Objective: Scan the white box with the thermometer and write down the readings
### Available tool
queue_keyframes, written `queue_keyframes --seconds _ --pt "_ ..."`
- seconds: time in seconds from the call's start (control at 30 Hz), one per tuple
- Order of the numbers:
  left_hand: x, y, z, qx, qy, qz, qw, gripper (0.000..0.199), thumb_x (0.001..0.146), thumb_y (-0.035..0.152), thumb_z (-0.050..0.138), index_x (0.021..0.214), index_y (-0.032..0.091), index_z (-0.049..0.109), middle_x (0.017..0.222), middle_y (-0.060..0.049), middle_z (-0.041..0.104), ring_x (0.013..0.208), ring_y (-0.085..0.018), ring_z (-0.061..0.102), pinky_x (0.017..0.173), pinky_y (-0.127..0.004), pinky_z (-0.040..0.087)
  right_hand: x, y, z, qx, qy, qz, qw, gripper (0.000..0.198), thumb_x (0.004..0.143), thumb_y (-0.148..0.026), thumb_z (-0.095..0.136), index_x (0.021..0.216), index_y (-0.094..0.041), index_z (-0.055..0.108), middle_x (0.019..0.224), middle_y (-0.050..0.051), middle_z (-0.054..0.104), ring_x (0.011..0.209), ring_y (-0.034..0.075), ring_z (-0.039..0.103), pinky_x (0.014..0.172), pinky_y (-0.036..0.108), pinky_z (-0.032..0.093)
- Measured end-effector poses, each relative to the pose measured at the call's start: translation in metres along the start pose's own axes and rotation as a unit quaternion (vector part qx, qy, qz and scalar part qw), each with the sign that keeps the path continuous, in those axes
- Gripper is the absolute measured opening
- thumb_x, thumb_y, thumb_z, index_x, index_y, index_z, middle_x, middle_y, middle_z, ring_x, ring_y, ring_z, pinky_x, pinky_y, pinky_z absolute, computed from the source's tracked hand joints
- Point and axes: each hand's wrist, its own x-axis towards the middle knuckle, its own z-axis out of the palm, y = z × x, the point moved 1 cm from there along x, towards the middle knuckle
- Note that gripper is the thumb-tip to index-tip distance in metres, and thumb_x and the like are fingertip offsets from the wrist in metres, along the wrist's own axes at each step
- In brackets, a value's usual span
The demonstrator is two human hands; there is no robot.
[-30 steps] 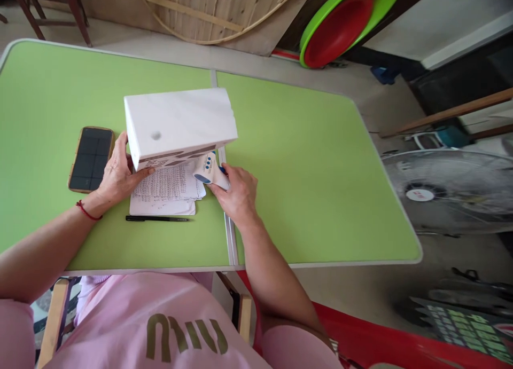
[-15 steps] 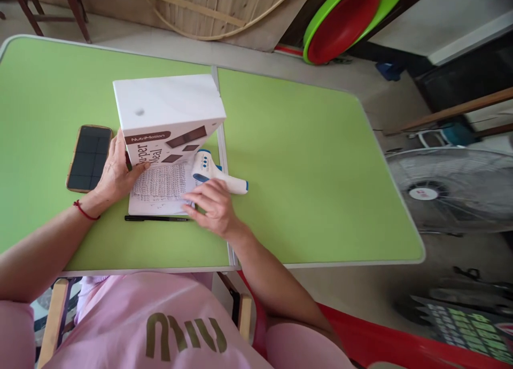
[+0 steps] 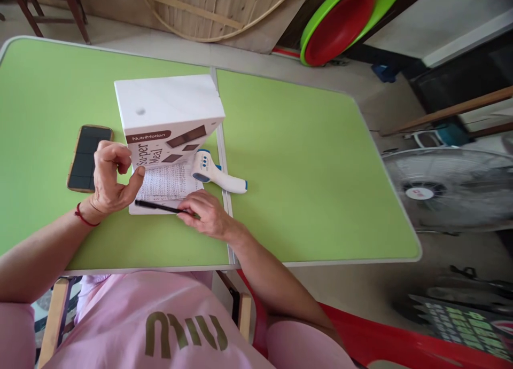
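My right hand (image 3: 206, 214) grips a black pen (image 3: 156, 205) by its right end and holds it over the lower part of a handwritten notebook (image 3: 170, 182). Beside the near left corner of a white NutriMotion box (image 3: 172, 104), my left hand (image 3: 114, 179) is raised with curled fingers and the thumb apart, holding nothing. The box stands at the notebook's far side and hides part of it. A white and blue infrared thermometer (image 3: 220, 174) lies to the right, its head by the page. Partly behind my left hand rests a dark phone (image 3: 86, 158) in a brown case.
The green folding table (image 3: 312, 171) has a metal seam (image 3: 224, 166) running past the box and under the thermometer's handle. A floor fan (image 3: 420, 191) stands beyond the right edge. Red and green basins (image 3: 339, 30) lean at the back.
My right hand has picked the pen up from the table below the notebook and brought it over the page. My left hand has let go of the box and curled its fingers.
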Motion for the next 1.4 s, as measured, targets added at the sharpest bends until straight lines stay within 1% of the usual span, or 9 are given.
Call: queue_keyframes --seconds 0.07,0.13,0.17,0.27,0.33,0.4,0.5,0.73,1.4 --pt "0.002 0.004 -0.002 -0.035 0.026 0.032 0.999 0.023 0.094 0.042 0.055 0.094 0.024 0.040 0.071 -0.001 0.040 0.061 -0.014 0.042 0.050 -0.032 0.040 0.000 0.002 -0.007 0.044 0.048 0.056 0.996 0.018 0.092 -0.034 0.059 0.083 -0.019 0.062 0.064 0.000 0.059 0.057 0.012 0.052 0.055 0.028 0.042" --pt "0.003 0.006 -0.002 -0.059 0.006 0.080 0.995 0.012 0.094 0.029 0.056 0.093 0.023 0.045 0.067 0.000 0.042 0.055 -0.013 0.040 0.047 -0.029 0.037 -0.001 0.003 -0.013 0.087 0.127 0.129 0.980 0.019 0.091 -0.038 0.059 0.084 -0.020 0.060 0.064 0.000 0.059 0.055 0.012 0.051 0.050 0.027 0.043" --pt "0.002 0.006 0.000 -0.057 -0.028 0.104 0.993 0.006 0.094 0.023 0.054 0.095 0.023 0.048 0.067 0.000 0.045 0.053 -0.012 0.041 0.046 -0.028 0.036 -0.002 0.003 -0.015 0.104 0.173 0.162 0.966 0.019 0.089 -0.039 0.060 0.084 -0.020 0.059 0.066 0.000 0.060 0.056 0.012 0.052 0.050 0.027 0.044" --pt "-0.005 0.002 0.009 0.003 -0.179 0.173 0.969 0.016 0.097 0.020 0.049 0.111 0.020 0.055 0.083 -0.004 0.060 0.065 -0.015 0.056 0.052 -0.028 0.042 -0.003 0.002 -0.013 0.137 0.267 0.221 0.928 0.020 0.082 -0.039 0.065 0.081 -0.021 0.056 0.072 0.000 0.063 0.059 0.013 0.057 0.056 0.028 0.050" --pt "-0.011 -0.001 0.016 0.041 -0.270 0.182 0.945 0.025 0.100 0.029 0.046 0.117 0.017 0.060 0.095 -0.009 0.062 0.080 -0.021 0.059 0.064 -0.032 0.049 -0.003 0.004 -0.009 0.156 0.269 0.243 0.919 0.017 0.081 -0.037 0.063 0.082 -0.021 0.057 0.072 0.000 0.063 0.059 0.012 0.058 0.057 0.028 0.051" --pt "-0.017 -0.002 0.021 0.050 -0.339 0.179 0.922 0.033 0.101 0.035 0.044 0.121 0.016 0.063 0.101 -0.013 0.060 0.085 -0.025 0.056 0.075 -0.038 0.049 -0.002 0.005 -0.005 0.167 0.235 0.264 0.920 0.016 0.084 -0.036 0.058 0.088 -0.021 0.061 0.074 0.000 0.065 0.062 0.013 0.061 0.060 0.028 0.053" --pt "-0.021 -0.001 0.023 0.072 -0.399 0.176 0.897 0.039 0.098 0.041 0.051 0.129 0.020 0.061 0.105 -0.014 0.056 0.084 -0.027 0.051 0.075 -0.043 0.046 0.000 0.007 -0.001 0.140 0.188 0.276 0.932 0.017 0.084 -0.033 0.056 0.093 -0.022 0.064 0.080 0.002 0.068 0.071 0.015 0.065 0.068 0.029 0.055" --pt "-0.023 0.001 0.023 0.091 -0.411 0.182 0.889 0.039 0.097 0.044 0.054 0.129 0.024 0.062 0.103 -0.013 0.051 0.083 -0.027 0.047 0.072 -0.041 0.041 0.001 0.011 0.005 0.140 0.188 0.289 0.928 0.011 0.074 -0.029 0.062 0.078 -0.020 0.057 0.060 -0.003 0.059 0.048 0.009 0.050 0.048 0.023 0.044" --pt "-0.027 -0.002 0.025 0.096 -0.416 0.180 0.886 0.039 0.097 0.042 0.057 0.132 0.026 0.061 0.106 -0.012 0.048 0.084 -0.026 0.045 0.075 -0.039 0.037 0.002 0.009 0.005 0.045 0.167 0.166 0.971 0.006 0.083 -0.022 0.059 0.079 -0.021 0.056 0.062 -0.004 0.061 0.049 0.009 0.054 0.049 0.020 0.044"
